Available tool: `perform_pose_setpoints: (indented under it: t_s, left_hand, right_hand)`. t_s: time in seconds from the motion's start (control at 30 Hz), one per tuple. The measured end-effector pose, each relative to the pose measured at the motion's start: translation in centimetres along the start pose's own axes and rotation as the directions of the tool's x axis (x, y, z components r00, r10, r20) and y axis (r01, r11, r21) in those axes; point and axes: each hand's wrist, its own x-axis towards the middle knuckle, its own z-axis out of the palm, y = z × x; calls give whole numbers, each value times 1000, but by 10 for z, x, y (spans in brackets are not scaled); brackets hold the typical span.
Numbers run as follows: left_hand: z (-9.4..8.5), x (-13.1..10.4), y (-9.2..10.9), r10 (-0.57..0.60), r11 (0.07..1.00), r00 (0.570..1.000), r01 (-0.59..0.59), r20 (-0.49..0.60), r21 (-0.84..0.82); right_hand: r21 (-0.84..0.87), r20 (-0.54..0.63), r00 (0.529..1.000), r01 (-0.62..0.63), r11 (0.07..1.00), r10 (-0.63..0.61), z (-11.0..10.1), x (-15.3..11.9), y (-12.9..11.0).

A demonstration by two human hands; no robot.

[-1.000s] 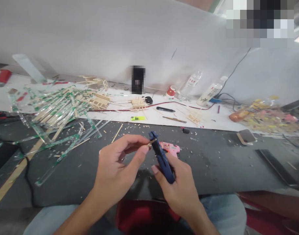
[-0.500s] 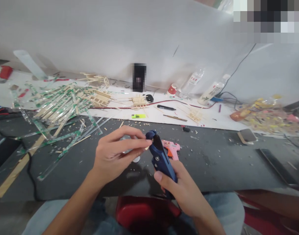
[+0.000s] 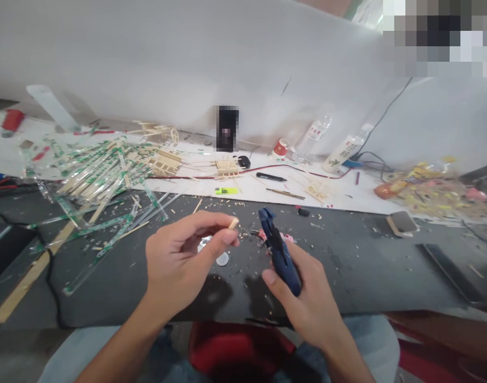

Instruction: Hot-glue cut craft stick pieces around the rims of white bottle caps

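Above the dark worktop, my left hand [image 3: 187, 255] pinches a short pale wooden piece [image 3: 233, 223] between thumb and forefinger. My right hand [image 3: 309, 290] is wrapped round a dark blue hand cutter [image 3: 283, 260], its head pointing up and away from me. A gap separates the cutter from the wooden piece. Behind the cutter lies a pink glue gun [image 3: 287, 238], mostly hidden by it. Close to my left fingers, a round whitish disc [image 3: 222, 259] rests on the worktop, with something shiny partly covered by the hand.
Plastic-wrapped wooden strips [image 3: 95, 173] are heaped at left. Small wooden models [image 3: 227, 167] stand on the white strip along the wall. A yellow-green lighter [image 3: 226, 190], black pen [image 3: 270, 176] and bottles [image 3: 343, 153] are beyond my hands. Wood scraps litter the worktop; a black bar [image 3: 448, 271] lies right.
My hands have moved apart. The wooden piece has come away from the cutter's head in my left fingers, and the cutter has shifted right and turned.
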Motion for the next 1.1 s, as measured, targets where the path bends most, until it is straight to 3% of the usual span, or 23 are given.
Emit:
perform_pose_setpoints:
  t_s: [0.13,0.3,0.63,1.1]
  left_hand:
    - [-1,1,0,-105,994,993,104,45,19]
    - [0,2,0,-140,989,986,136,88,52]
    - [0,9,4,-300,944,953,291,36,153]
    - [1,11,-4,-364,922,931,354,35,157]
  right_hand:
    - [-68,18,997,81,994,-80,-2,2,-6]
    - [-138,-16,996,84,987,-87,3,2,-7]
    - [-256,-63,989,110,961,-130,9,4,0]
    - [-317,-71,990,91,944,-119,15,10,4]
